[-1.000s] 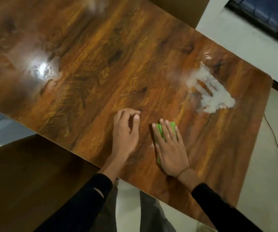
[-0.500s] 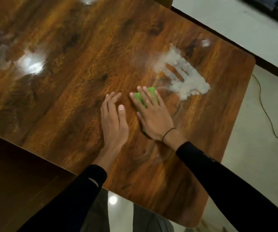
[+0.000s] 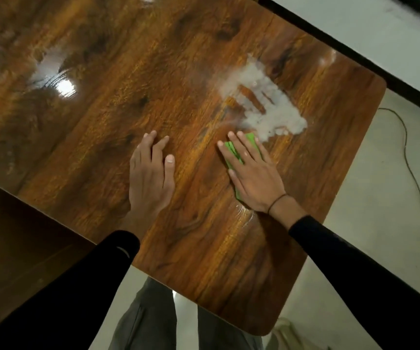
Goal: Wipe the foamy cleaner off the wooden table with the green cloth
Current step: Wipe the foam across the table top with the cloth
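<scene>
A patch of white foamy cleaner [image 3: 267, 107] lies on the glossy wooden table [image 3: 128, 72], toward its far right corner, with finger-width streaks through it. My right hand [image 3: 252, 173] presses flat on the green cloth [image 3: 234, 152], which shows between and ahead of the fingers. The cloth's front edge touches the near rim of the foam. Most of the cloth is hidden under the palm. My left hand [image 3: 150, 173] rests flat on the bare wood to the left, fingers apart, holding nothing.
A second, darker wooden surface [image 3: 14, 236] adjoins the table at the lower left. Pale floor lies to the right with a thin cable [image 3: 411, 157] across it. A dark strip [image 3: 355, 59] runs past the table's far right edge. My legs stand below the near edge.
My right hand has slid the green cloth forward and to the right across the table until it reaches the foam's edge. My left hand has flattened and moved forward beside it.
</scene>
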A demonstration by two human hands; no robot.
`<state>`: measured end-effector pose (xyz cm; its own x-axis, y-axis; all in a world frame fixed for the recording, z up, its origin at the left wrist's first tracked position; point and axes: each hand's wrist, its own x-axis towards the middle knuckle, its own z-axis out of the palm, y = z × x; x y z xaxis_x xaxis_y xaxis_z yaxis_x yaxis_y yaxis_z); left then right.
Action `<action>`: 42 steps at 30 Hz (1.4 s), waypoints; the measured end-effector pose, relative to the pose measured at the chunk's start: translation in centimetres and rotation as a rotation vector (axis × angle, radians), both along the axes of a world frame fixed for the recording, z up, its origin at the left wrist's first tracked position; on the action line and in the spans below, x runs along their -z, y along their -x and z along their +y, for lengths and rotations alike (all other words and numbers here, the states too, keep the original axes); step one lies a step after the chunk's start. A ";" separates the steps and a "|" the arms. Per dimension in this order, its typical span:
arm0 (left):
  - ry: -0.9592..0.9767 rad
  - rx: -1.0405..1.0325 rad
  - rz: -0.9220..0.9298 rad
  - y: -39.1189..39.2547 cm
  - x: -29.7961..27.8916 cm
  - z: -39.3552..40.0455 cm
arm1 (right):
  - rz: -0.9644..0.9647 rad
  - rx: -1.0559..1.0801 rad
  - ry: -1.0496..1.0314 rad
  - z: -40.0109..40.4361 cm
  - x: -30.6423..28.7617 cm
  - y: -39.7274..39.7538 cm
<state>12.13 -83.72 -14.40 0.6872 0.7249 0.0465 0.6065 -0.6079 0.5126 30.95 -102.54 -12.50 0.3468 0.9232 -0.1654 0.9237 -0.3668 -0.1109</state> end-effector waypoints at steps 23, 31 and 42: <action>0.004 0.037 -0.025 0.5 -1.0 -0.2 | -0.055 0.850 -0.123 -9.9 1.2 0.8; 0.004 0.047 -0.038 0.8 -1.1 -0.3 | 0.048 0.625 -0.087 -14.5 0.6 19.5; -0.027 0.014 -0.007 0.2 -0.9 -1.4 | 0.075 -0.310 0.003 -18.5 0.9 4.3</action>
